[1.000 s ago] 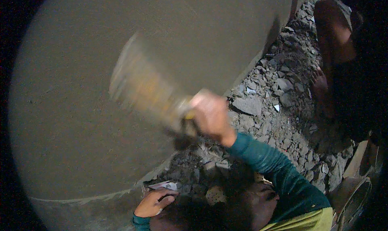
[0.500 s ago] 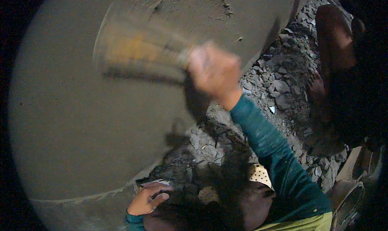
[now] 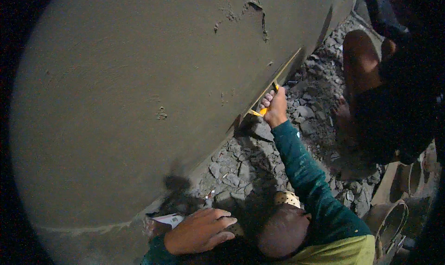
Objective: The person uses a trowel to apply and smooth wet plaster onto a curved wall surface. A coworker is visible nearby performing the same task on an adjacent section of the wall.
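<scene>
My right hand (image 3: 276, 108) is closed around the yellow handle of a plastering float (image 3: 285, 66), seen nearly edge-on. Its long, thin blade lies along the lower right margin of a wet grey plastered wall (image 3: 116, 140). Whether the whole blade touches the plaster, I cannot tell. Near the bottom of the view, my left hand (image 3: 199, 230) holds nothing, its fingers stretched to the right and slightly apart. It hovers close to my knee (image 3: 283, 230). The plaster is mostly smooth, with a rough torn patch (image 3: 252, 5) at the top and small pitted marks around the middle.
Broken grey rubble (image 3: 303, 112) covers the ground along the wall's foot. At the right another person's bare leg (image 3: 361, 56) and foot stand on it. Bucket-like containers (image 3: 391, 218) sit at the lower right. A white scrap (image 3: 169, 220) lies beside my left hand.
My right hand has moved down and right, turning the float from broadside over the wall to edge-on at its margin. My left hand has shifted right and its fingers have extended.
</scene>
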{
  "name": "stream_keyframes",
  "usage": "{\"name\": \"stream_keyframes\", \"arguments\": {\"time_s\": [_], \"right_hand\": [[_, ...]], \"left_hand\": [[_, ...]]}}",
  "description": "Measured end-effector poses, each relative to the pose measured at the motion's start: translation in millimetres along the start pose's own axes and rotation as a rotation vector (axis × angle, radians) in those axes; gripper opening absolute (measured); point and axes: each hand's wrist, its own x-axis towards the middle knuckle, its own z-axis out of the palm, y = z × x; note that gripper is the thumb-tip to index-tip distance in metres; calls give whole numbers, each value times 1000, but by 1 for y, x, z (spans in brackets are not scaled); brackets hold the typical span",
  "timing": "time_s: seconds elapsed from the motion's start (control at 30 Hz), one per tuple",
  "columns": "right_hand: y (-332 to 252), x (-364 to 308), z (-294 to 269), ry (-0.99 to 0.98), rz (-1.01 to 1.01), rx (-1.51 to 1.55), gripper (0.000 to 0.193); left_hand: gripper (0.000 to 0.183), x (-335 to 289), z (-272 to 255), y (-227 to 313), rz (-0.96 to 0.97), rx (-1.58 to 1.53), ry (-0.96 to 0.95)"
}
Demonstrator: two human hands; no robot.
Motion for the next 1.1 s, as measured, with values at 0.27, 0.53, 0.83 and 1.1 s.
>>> {"name": "stream_keyframes", "arguments": {"time_s": [0.27,0.53,0.83,1.1], "right_hand": [[-65,-85,140,-80,-302,-334,29],[-78,-158,241,-565,-1174,-868,31],[-31,-222,237,-722,-1925,-1191,22],[-18,-59,15,-191,-198,-301,32]], "left_hand": [[45,-12,-1,-3,107,-78,28],[36,-12,8,-23,204,12,72],[29,-2,12,-42,181,50,80],[34,-5,15,-30,186,97,39]]}}
